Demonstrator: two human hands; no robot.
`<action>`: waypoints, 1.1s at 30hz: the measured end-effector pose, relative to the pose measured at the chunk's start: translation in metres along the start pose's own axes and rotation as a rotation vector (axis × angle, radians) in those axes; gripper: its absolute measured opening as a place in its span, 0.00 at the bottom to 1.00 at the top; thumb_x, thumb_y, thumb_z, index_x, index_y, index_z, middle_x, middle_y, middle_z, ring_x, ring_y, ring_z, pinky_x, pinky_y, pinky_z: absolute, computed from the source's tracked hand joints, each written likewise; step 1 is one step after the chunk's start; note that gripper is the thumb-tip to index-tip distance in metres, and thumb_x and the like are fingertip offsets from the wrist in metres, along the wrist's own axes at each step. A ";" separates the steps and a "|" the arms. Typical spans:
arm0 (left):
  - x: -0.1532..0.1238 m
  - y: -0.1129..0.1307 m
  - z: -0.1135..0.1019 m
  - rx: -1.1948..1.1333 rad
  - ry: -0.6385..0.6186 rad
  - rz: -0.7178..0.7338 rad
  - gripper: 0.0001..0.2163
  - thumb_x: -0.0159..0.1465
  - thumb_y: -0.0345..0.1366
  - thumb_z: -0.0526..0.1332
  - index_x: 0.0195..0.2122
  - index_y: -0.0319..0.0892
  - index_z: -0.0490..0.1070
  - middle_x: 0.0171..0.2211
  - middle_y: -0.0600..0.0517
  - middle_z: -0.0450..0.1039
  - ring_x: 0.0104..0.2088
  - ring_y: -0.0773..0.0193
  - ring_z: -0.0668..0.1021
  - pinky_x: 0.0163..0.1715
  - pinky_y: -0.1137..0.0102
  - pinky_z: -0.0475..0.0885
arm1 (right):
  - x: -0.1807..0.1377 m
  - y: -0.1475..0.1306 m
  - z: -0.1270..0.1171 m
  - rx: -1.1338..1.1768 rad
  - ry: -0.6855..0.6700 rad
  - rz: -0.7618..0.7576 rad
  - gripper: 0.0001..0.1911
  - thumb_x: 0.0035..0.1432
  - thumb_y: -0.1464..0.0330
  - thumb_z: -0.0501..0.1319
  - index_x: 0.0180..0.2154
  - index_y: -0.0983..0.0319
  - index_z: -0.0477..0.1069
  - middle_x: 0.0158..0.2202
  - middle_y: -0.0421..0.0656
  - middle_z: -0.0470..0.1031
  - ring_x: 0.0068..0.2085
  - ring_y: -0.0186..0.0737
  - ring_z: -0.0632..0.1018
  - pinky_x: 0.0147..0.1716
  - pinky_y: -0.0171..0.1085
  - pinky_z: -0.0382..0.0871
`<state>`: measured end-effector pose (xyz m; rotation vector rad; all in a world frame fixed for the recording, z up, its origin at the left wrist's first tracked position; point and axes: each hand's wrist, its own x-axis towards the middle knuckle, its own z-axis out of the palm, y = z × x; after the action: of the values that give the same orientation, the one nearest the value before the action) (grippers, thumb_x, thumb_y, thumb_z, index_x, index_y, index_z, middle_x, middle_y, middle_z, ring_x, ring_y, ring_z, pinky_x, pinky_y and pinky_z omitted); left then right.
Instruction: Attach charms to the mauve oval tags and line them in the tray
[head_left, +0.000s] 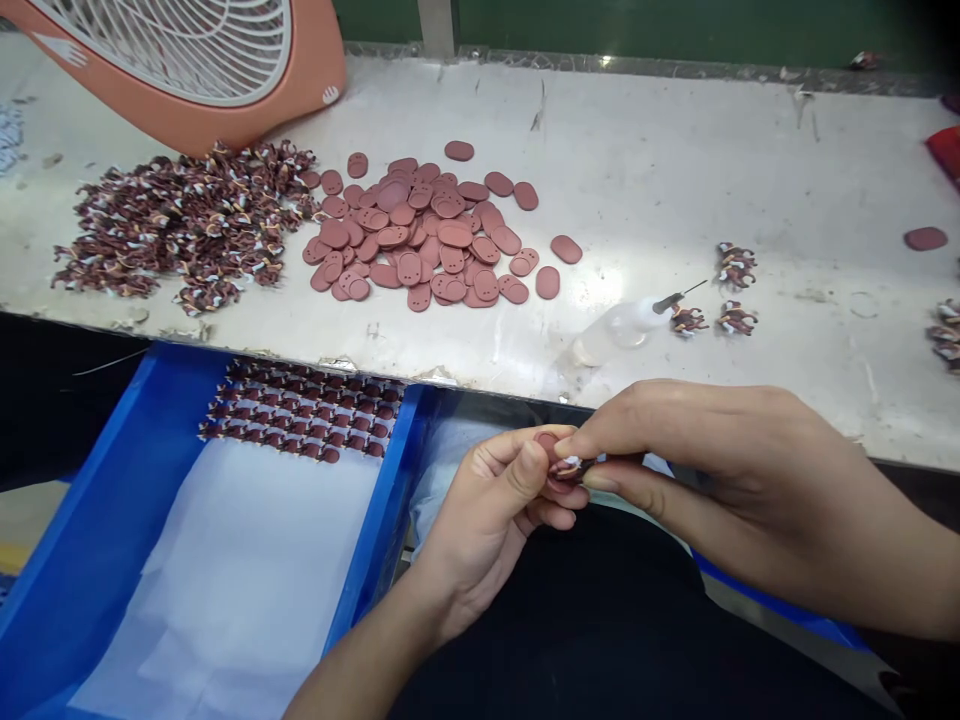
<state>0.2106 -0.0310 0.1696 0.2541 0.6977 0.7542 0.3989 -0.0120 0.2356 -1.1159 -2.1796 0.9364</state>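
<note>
In front of the bench edge my left hand (499,500) pinches a reddish-brown oval base (547,440) between thumb and fingers. My right hand (697,470) grips a small painted figurine (574,466) by thumb and forefinger, brown with white and yellow parts. The figurine is against the base; whether it is seated in the holes is hidden by the fingers. Just above on the bench lies a clear squeeze bottle (619,332) with a needle tip, beside three loose figurines (736,266). Further left is a pile of oval bases (427,235), several showing small holes.
A heap of figurines (187,220) lies at the left of the bench (637,150), below an orange fan (300,70) with a white grille. Under the bench edge a blue bin (82,540) holds white paper (262,560) and rows of figurines on bases (307,410).
</note>
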 end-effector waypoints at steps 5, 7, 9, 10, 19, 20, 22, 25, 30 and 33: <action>-0.001 0.001 0.001 -0.039 -0.006 -0.002 0.10 0.60 0.43 0.72 0.31 0.40 0.81 0.25 0.55 0.76 0.25 0.75 0.77 0.26 0.83 0.72 | 0.001 0.000 0.000 0.031 -0.004 0.030 0.09 0.66 0.73 0.60 0.44 0.57 0.75 0.36 0.37 0.81 0.36 0.36 0.81 0.36 0.34 0.76; -0.001 0.001 0.002 -0.055 -0.007 -0.003 0.10 0.60 0.42 0.72 0.31 0.41 0.81 0.25 0.55 0.76 0.25 0.75 0.77 0.26 0.83 0.72 | 0.002 -0.001 0.000 0.051 -0.014 0.038 0.08 0.66 0.74 0.60 0.43 0.57 0.75 0.36 0.37 0.81 0.37 0.35 0.81 0.37 0.33 0.76; -0.001 0.001 0.003 -0.064 -0.005 0.001 0.10 0.60 0.42 0.71 0.30 0.41 0.81 0.24 0.56 0.75 0.24 0.75 0.77 0.26 0.84 0.72 | 0.003 -0.001 0.000 0.070 -0.016 0.046 0.08 0.66 0.73 0.60 0.43 0.58 0.76 0.36 0.36 0.82 0.37 0.33 0.81 0.39 0.31 0.75; -0.001 0.001 0.003 -0.066 -0.004 0.002 0.10 0.60 0.42 0.71 0.29 0.41 0.81 0.24 0.56 0.75 0.24 0.76 0.76 0.26 0.84 0.72 | 0.004 -0.002 0.000 0.077 -0.015 0.049 0.08 0.66 0.73 0.60 0.43 0.58 0.76 0.36 0.36 0.82 0.38 0.32 0.81 0.40 0.30 0.75; -0.002 0.001 0.006 -0.046 0.011 0.013 0.15 0.59 0.45 0.72 0.25 0.39 0.77 0.21 0.56 0.72 0.23 0.76 0.74 0.26 0.84 0.71 | 0.006 -0.005 -0.001 0.077 0.000 0.029 0.10 0.64 0.75 0.61 0.43 0.55 0.76 0.37 0.33 0.82 0.38 0.32 0.81 0.40 0.31 0.77; -0.003 0.000 0.006 -0.046 0.009 0.014 0.15 0.59 0.46 0.72 0.25 0.39 0.77 0.21 0.56 0.72 0.23 0.76 0.74 0.26 0.84 0.72 | 0.006 -0.005 -0.001 0.077 0.000 0.026 0.10 0.64 0.75 0.61 0.43 0.54 0.75 0.36 0.34 0.82 0.37 0.34 0.82 0.39 0.33 0.78; -0.003 0.000 0.005 -0.045 0.008 0.013 0.15 0.59 0.46 0.72 0.25 0.39 0.77 0.21 0.56 0.71 0.23 0.76 0.74 0.26 0.84 0.72 | 0.005 -0.005 -0.002 0.076 -0.004 0.030 0.11 0.65 0.75 0.61 0.43 0.54 0.75 0.36 0.35 0.82 0.37 0.37 0.82 0.38 0.37 0.78; -0.004 -0.001 0.005 -0.049 0.009 0.010 0.15 0.59 0.46 0.72 0.26 0.39 0.77 0.22 0.56 0.72 0.23 0.76 0.75 0.27 0.84 0.72 | 0.005 -0.005 -0.002 0.068 -0.025 0.033 0.10 0.65 0.75 0.60 0.43 0.56 0.75 0.36 0.37 0.82 0.37 0.38 0.82 0.38 0.38 0.78; -0.005 0.000 0.003 -0.052 -0.018 0.021 0.14 0.59 0.46 0.72 0.28 0.39 0.79 0.22 0.55 0.73 0.23 0.76 0.75 0.26 0.84 0.72 | 0.007 -0.007 -0.002 0.102 -0.031 0.021 0.07 0.66 0.74 0.61 0.41 0.58 0.75 0.37 0.35 0.82 0.38 0.33 0.81 0.40 0.34 0.77; -0.005 0.001 0.001 -0.056 -0.060 0.036 0.13 0.59 0.45 0.71 0.28 0.39 0.80 0.24 0.55 0.74 0.24 0.76 0.75 0.26 0.84 0.73 | 0.007 -0.008 -0.002 0.119 -0.030 0.006 0.06 0.67 0.73 0.61 0.44 0.58 0.75 0.38 0.35 0.82 0.38 0.33 0.81 0.41 0.34 0.76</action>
<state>0.2087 -0.0338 0.1732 0.2382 0.6160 0.7967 0.3924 -0.0084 0.2434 -1.0590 -2.1149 1.0769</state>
